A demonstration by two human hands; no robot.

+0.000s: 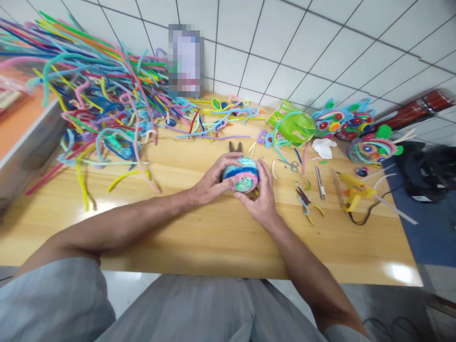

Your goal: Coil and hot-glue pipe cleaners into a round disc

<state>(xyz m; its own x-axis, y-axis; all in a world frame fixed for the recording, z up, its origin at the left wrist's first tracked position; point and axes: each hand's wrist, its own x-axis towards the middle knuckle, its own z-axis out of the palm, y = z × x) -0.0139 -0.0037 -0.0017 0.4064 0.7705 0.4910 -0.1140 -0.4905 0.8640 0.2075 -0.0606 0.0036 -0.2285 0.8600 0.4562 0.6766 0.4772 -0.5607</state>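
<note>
Between my two hands is a rounded craft piece wound with pipe cleaners (245,172) in light blue, dark blue and pink, with a green patch at its near end. My left hand (217,179) grips its left side, the thumb lying across the pink ring. Fingers of my right hand (262,194) wrap round its right side, with the thumb below. Just behind it, the dark jaws of a tool (235,147) poke out on the wooden table (199,237); the rest of that tool is hidden.
A large tangle of pipe cleaners (107,109) covers the back left. To the right are yellow-handled pliers (306,202), a utility knife (319,183), scissors (292,166) and a yellow glue gun (354,192) with its cord. Decorated pipe-cleaner figures (372,148) and a green packet (292,124) stand behind.
</note>
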